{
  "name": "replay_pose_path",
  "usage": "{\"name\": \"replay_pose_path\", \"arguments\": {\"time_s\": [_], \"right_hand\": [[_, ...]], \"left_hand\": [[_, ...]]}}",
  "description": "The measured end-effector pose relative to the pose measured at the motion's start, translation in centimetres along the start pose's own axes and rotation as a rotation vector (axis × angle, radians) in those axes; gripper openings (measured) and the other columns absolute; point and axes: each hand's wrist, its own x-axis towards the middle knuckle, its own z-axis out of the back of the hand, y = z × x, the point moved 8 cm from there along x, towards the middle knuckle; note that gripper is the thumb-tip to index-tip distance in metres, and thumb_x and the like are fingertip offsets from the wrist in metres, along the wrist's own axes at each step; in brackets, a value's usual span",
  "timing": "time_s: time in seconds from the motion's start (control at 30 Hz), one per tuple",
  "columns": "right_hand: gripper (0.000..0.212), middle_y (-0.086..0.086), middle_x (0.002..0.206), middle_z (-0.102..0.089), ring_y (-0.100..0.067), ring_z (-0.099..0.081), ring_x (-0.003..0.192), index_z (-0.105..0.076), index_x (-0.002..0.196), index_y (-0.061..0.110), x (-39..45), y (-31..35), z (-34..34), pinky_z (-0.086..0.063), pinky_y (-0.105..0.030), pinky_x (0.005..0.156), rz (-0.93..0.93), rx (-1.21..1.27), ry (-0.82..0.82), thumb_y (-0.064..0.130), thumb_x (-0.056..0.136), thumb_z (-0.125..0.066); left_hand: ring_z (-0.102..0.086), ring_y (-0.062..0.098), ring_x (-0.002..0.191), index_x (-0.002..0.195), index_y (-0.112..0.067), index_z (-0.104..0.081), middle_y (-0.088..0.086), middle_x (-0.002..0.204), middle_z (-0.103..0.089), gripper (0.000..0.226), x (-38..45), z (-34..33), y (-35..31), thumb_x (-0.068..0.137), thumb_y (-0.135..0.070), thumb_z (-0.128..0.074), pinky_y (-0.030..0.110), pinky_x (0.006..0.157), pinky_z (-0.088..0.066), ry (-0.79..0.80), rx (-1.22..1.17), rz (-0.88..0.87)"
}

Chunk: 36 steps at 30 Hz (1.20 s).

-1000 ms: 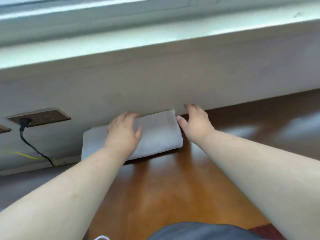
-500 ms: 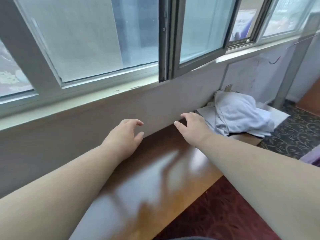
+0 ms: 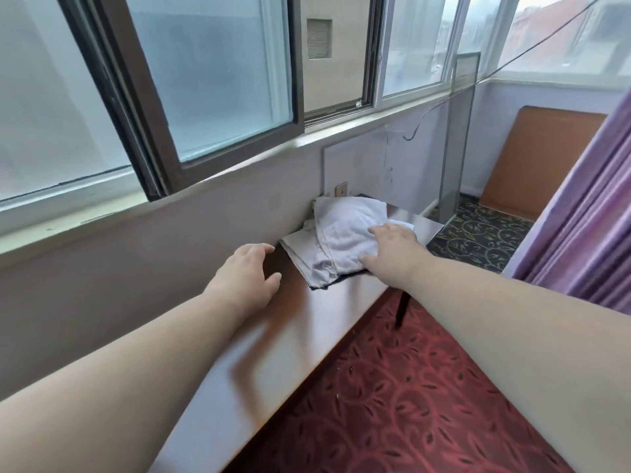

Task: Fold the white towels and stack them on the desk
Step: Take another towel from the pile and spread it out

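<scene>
Right hand [image 3: 392, 245] rests on the near edge of the towel pile [image 3: 345, 240], fingers spread and lightly bent; can't tell if it's gripping. Pile is rumpled, unfolded, lying on the surface [image 3: 307, 322] against the wall, just beyond and right of the left hand [image 3: 247, 278]. Left hand hovers over the surface, fingers loosely curled, holding nothing, not touching the pile

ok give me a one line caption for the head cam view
Right hand reaching onto a heap of unfolded white towels at the far end of the wooden desk, left hand hovering open nearby.
</scene>
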Motion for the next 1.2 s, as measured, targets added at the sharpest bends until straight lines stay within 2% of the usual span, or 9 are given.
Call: {"name": "replay_pose_path", "arguments": {"time_s": [0.17, 0.4, 0.73, 0.93, 1.07, 1.2], "right_hand": [[0.069, -0.009, 0.153, -0.035, -0.031, -0.024, 0.145, -0.036, 0.149, 0.024, 4.1, -3.6, 0.2, -0.023, -0.049, 0.118, -0.062, -0.029, 0.005, 0.052, 0.089, -0.056], [0.072, -0.006, 0.161, -0.021, -0.03, -0.008, 0.151, -0.026, 0.154, 0.027, 12.5, -5.9, -1.2, -0.017, -0.052, 0.12, -0.101, -0.086, 0.026, 0.053, 0.092, -0.054], [0.074, -0.008, 0.162, -0.02, -0.03, -0.008, 0.15, -0.024, 0.154, 0.03, 23.2, -11.5, -4.9, -0.018, -0.051, 0.119, -0.224, -0.06, 0.094, 0.057, 0.091, -0.053], [0.066, -0.007, 0.158, -0.026, -0.029, -0.017, 0.146, -0.029, 0.151, 0.027, 30.5, -13.5, -7.1, -0.027, -0.05, 0.114, -0.192, -0.104, 0.144, 0.052, 0.094, -0.05], [0.059, -0.008, 0.156, -0.029, -0.032, -0.021, 0.144, -0.03, 0.151, 0.025, 36.3, -15.2, -9.6, -0.028, -0.049, 0.113, -0.148, -0.123, 0.206, 0.048, 0.099, -0.044], [0.059, -0.008, 0.158, -0.025, -0.031, -0.017, 0.146, -0.026, 0.154, 0.023, 43.4, -17.1, -11.6, -0.028, -0.047, 0.114, -0.061, -0.142, 0.269, 0.046, 0.101, -0.042]], "left_hand": [[-0.039, 0.018, 0.135, 0.144, -0.028, -0.037, -0.002, 0.15, -0.037, 0.057, 4.5, -2.0, -1.6, 0.093, -0.042, -0.056, 0.035, 0.107, -0.034, 0.01, 0.022, -0.015], [-0.035, 0.019, 0.139, 0.146, -0.028, -0.037, -0.001, 0.151, -0.036, 0.059, 15.7, -4.4, -1.7, 0.092, -0.042, -0.058, 0.035, 0.111, -0.03, 0.016, 0.013, -0.051], [-0.033, 0.019, 0.14, 0.146, -0.025, -0.036, -0.001, 0.152, -0.036, 0.061, 27.2, -8.9, -1.6, 0.092, -0.042, -0.058, 0.036, 0.114, -0.029, 0.155, 0.053, -0.083], [-0.031, 0.017, 0.141, 0.147, -0.026, -0.034, -0.001, 0.153, -0.036, 0.062, 31.2, -12.9, 0.0, 0.092, -0.041, -0.058, 0.037, 0.115, -0.029, 0.193, 0.052, -0.022], [-0.032, 0.019, 0.14, 0.147, -0.026, -0.034, -0.001, 0.153, -0.035, 0.062, 34.4, -15.8, 0.8, 0.092, -0.042, -0.057, 0.037, 0.114, -0.03, 0.227, 0.063, 0.078], [-0.036, 0.018, 0.138, 0.146, -0.027, -0.035, -0.003, 0.151, -0.035, 0.06, 39.5, -18.6, 0.0, 0.092, -0.042, -0.058, 0.036, 0.111, -0.033, 0.209, 0.072, 0.153]]}}
